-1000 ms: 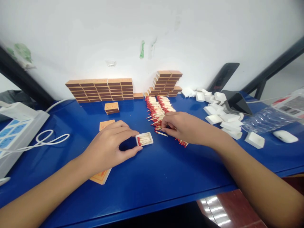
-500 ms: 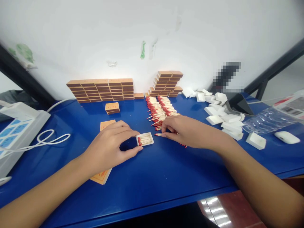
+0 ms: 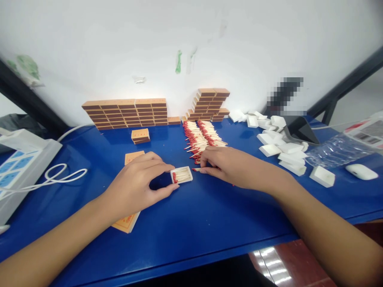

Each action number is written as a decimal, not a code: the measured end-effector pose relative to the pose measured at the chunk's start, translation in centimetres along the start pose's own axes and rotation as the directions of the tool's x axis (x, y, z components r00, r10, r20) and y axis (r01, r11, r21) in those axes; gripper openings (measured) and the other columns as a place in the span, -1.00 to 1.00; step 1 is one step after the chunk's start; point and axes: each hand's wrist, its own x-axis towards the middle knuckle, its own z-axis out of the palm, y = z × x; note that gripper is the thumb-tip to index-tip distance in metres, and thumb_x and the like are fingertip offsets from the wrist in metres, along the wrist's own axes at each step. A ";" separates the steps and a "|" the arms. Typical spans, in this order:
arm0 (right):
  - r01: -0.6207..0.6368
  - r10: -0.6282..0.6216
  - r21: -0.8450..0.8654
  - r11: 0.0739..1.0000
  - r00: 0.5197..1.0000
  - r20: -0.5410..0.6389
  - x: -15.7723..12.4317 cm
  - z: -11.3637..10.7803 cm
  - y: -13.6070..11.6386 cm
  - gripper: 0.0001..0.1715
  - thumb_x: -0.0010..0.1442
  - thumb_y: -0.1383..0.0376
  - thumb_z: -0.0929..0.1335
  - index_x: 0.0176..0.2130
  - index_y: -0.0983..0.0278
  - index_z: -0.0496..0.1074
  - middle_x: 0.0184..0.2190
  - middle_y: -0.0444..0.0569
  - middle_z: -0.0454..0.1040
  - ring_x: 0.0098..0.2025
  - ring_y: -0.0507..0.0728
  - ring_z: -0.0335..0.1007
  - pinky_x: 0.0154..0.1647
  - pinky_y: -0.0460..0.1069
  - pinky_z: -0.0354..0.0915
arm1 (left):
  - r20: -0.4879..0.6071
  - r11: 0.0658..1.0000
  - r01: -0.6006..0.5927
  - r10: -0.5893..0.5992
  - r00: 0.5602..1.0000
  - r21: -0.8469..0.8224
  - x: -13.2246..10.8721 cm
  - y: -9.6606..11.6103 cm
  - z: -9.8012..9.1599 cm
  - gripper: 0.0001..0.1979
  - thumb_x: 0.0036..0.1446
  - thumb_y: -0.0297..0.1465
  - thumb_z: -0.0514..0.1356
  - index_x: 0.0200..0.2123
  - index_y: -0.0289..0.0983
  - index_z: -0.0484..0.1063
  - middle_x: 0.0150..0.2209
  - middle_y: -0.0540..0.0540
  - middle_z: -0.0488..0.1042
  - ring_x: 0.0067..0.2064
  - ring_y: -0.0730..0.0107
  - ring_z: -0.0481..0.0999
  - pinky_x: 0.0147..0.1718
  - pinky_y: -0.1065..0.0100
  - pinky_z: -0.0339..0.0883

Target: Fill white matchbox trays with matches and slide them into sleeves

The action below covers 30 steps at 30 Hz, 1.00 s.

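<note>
My left hand (image 3: 139,181) steadies a small white matchbox tray (image 3: 190,175) between thumb and forefinger, at its left end. Inside the tray lie several matches (image 3: 180,175) with red heads to the left. Just right of the tray, my right hand (image 3: 230,165) is closed in a pinch on matches (image 3: 196,170); only their red heads and short ends show, so I cannot tell how many. Behind this hand spreads a large pile of loose red-headed matches (image 3: 206,135), partly covered by the fingers.
Closed matchboxes stand in a long stack (image 3: 125,113) and a stepped stack (image 3: 209,103) against the wall. Other matchboxes (image 3: 140,135) lie at left, some under my left arm. White empty trays (image 3: 290,153) are heaped at right. A power strip (image 3: 26,167) with cables lies far left.
My right hand has shifted slightly left with the pinched matches, nearer to the tray. My left hand and the tray keep their place.
</note>
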 end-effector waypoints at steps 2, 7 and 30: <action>-0.001 0.001 0.006 1.000 1.000 -0.016 0.0 0.0 0.0 -0.78 0.48 0.13 0.33 -0.14 0.22 0.47 -0.14 0.00 0.59 -0.19 0.16 0.46 -0.21 0.03 0.25 | -0.004 1.000 -0.008 0.008 1.000 0.001 0.0 0.0 0.0 -0.73 0.28 -0.25 0.38 -0.02 -0.26 0.64 -0.22 -0.12 0.65 -0.15 0.19 0.61 -0.17 0.20 0.52; -0.020 0.020 0.018 1.000 1.000 0.024 0.1 0.0 0.0 -0.81 0.48 0.22 0.32 -0.16 0.23 0.49 -0.14 0.00 0.58 -0.19 0.15 0.46 -0.21 0.02 0.25 | -0.003 1.000 -0.012 0.012 1.000 0.011 0.0 0.1 0.0 -0.73 0.28 -0.27 0.38 -0.02 -0.27 0.63 -0.22 -0.11 0.65 -0.15 0.22 0.60 -0.17 0.21 0.52; 0.133 -0.117 0.090 0.987 0.979 -0.166 0.8 1.1 -3.2 -0.89 0.45 0.30 0.37 -0.11 0.24 0.54 -0.18 -0.02 0.53 -0.22 0.10 0.44 -0.22 -0.01 0.24 | 0.003 1.000 0.003 -0.003 1.000 -0.009 0.1 0.3 0.3 -0.72 0.27 -0.27 0.38 0.00 -0.26 0.62 -0.19 -0.13 0.67 -0.12 0.19 0.61 -0.17 0.19 0.54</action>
